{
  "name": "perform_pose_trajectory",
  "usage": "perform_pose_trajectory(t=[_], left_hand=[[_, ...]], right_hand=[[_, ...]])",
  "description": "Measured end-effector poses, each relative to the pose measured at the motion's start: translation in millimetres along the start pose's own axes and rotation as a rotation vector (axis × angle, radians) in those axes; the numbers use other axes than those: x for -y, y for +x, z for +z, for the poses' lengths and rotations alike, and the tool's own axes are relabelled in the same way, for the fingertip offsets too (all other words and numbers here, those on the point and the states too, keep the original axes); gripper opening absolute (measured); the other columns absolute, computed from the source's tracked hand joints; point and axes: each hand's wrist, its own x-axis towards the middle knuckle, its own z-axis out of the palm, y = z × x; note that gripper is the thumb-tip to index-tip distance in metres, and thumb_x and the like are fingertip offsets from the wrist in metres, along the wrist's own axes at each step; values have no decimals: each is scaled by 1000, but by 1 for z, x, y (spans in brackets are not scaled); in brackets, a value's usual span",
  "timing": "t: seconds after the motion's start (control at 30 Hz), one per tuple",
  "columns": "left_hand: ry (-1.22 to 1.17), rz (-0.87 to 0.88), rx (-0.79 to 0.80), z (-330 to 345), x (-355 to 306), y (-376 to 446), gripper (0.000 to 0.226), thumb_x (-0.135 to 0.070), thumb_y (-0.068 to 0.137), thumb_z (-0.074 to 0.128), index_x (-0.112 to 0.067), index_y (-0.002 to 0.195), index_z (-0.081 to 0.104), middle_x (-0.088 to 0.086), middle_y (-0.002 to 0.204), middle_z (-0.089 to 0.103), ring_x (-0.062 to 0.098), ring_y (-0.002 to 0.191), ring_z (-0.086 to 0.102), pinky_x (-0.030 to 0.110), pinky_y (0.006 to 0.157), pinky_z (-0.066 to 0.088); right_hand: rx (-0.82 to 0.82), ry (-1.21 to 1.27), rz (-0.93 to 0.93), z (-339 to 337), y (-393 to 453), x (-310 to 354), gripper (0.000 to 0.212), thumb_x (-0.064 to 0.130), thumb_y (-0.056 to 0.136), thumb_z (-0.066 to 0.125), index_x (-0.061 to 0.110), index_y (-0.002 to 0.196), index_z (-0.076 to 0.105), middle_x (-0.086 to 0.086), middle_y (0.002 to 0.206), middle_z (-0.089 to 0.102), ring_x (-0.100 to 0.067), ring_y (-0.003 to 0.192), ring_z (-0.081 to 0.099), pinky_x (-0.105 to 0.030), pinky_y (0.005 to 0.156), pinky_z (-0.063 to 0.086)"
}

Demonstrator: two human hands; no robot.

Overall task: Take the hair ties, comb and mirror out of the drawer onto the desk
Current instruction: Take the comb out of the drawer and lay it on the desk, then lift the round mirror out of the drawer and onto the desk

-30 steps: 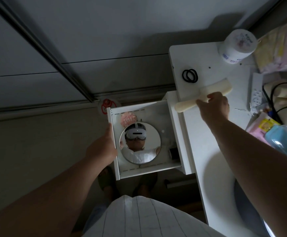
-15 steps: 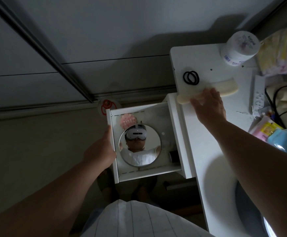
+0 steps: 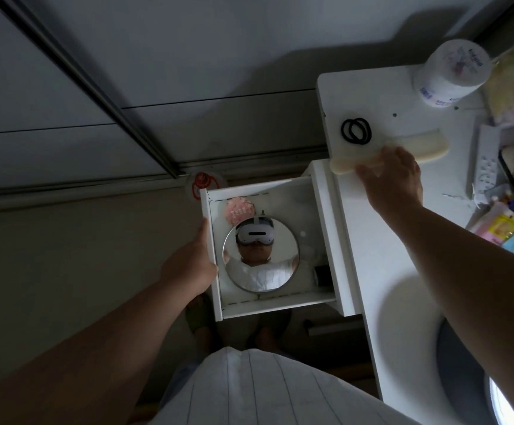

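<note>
The white drawer (image 3: 280, 305) stands pulled out beside the white desk (image 3: 381, 256). A round mirror (image 3: 261, 259) lies flat inside it, face up. My left hand (image 3: 188, 265) grips the drawer's left front panel. Two or three black hair ties (image 3: 356, 131) lie on the desk's far left corner. Just below them the cream comb (image 3: 427, 145) rests on the desk, its handle end at the desk's left edge. My right hand (image 3: 393, 179) lies over the comb's handle with fingers curled on it.
A pink round item (image 3: 239, 210) and a small black object (image 3: 321, 275) share the drawer with the mirror. A white canister (image 3: 450, 73), a power strip (image 3: 484, 161), cables and colourful packets (image 3: 504, 228) crowd the desk's right side. A grey round object (image 3: 464, 378) sits near me.
My right hand carried the comb from above the drawer's edge up and onto the desk below the hair ties. My left hand stayed on the drawer.
</note>
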Motion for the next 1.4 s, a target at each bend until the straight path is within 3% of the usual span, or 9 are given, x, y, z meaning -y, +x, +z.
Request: perform_pose_trajectory(t=[0.3,0.4,0.5,0.7,0.83,0.9,1.07,1.3,1.4], left_hand=[[-40,30,15,1,2,-2,92,-10,85,54,-36,149,-7,5,79,60,17,58,54,35,58,50],[-57,43,-26,0,-3,-2,85,-17,85,56,-29,151,5,14,127,54,27,102,60,42,85,53],[-50,110,-176,-1,-13,-9,69,-25,87,56,-18,148,25,15,140,43,30,128,44,41,101,44],[-189,220,-188,11,-28,-10,46,-16,90,51,-17,136,46,7,130,51,22,120,50,23,87,39],[-340,92,0,20,-42,10,51,-13,87,48,-20,138,43,8,126,58,24,110,58,27,75,44],[-428,-8,83,22,-50,27,59,-13,84,49,-22,140,37,9,124,61,26,105,61,29,66,45],[-576,-225,165,26,-59,51,54,-12,86,47,-9,140,42,18,133,56,32,119,56,41,101,48],[-513,-278,181,34,-64,57,44,-3,88,43,11,129,49,30,133,52,42,122,53,38,82,46],[-548,-266,124,27,-68,44,49,-11,93,42,-2,140,40,9,137,52,32,128,50,33,94,45]], right_hand=[[-127,194,-84,7,-63,14,41,20,90,56,5,127,54,-16,134,49,-29,125,43,-35,103,36],[-35,297,-93,22,-112,23,29,15,88,59,5,115,61,-12,118,55,-27,111,52,-27,88,39],[126,347,-41,40,-149,27,21,18,88,59,8,106,64,2,100,50,-22,99,55,-28,79,43],[436,272,182,84,-159,21,41,30,88,53,21,128,51,1,121,54,-12,102,49,-26,83,39],[546,377,405,108,-148,14,34,36,79,59,22,110,62,2,99,68,-15,86,61,-26,63,45],[561,434,493,115,-142,14,33,31,76,60,23,107,64,2,97,70,-16,87,64,-30,68,51],[600,577,627,128,-132,17,39,27,67,60,18,104,69,-8,102,72,-28,95,66,-41,84,53],[602,632,668,131,-128,16,36,19,72,59,13,106,67,-8,102,71,-26,94,65,-39,83,51],[563,644,674,124,-131,17,34,16,77,59,13,111,63,-6,104,70,-24,95,64,-33,73,49]])
